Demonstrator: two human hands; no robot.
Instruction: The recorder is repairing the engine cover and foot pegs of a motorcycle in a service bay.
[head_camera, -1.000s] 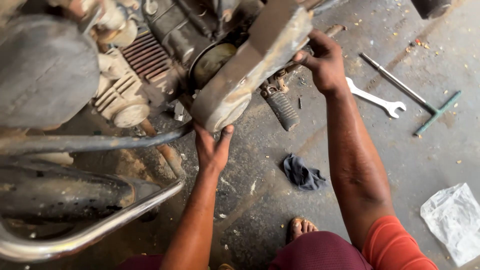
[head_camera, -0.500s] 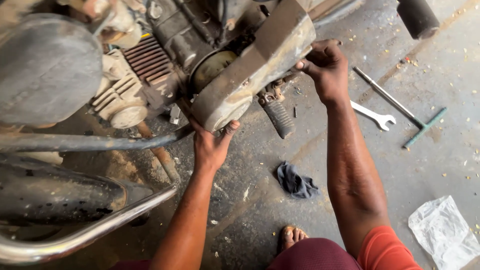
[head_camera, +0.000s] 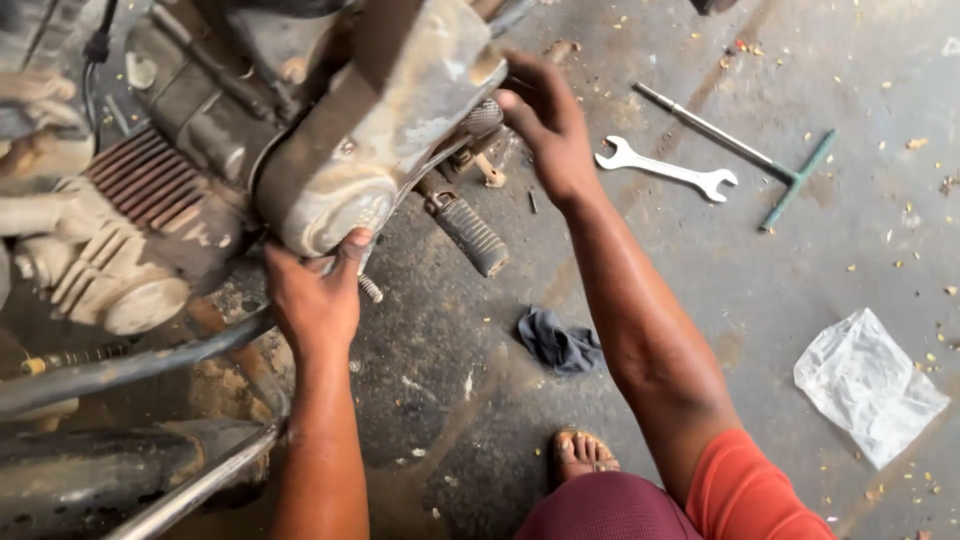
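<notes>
Head view: engine cover (head_camera: 385, 150), a dusty grey casing, sits against the side of the motorcycle engine (head_camera: 150, 220), tilted, its rounded lower end toward the person. Left hand (head_camera: 312, 300) is cupped under that lower end, fingers pressed up against the rim. Right hand (head_camera: 545, 125) is at the upper edge of the cover, fingers curled against it beside a knurled peg; whether it grips or only steadies cannot be told. Hands are well apart, one at each end.

Risks, as judged: the cover looks heavy and greasy, so it may slip off the left fingers and drop onto the sandalled foot (head_camera: 583, 455) below. The footrest (head_camera: 468, 232) juts out just under the cover and may snag it. A loose bolt (head_camera: 371, 288) lies near the left hand and may roll away unseen.

Around: a dark rag (head_camera: 557, 342) on the concrete floor (head_camera: 700, 300), an open-ended spanner (head_camera: 665, 168) and a T-handle wrench (head_camera: 760, 160) beyond the right arm, a crumpled plastic bag (head_camera: 865, 385) farther out. An exhaust pipe (head_camera: 130, 365) crosses near the left forearm, crowding that side.
</notes>
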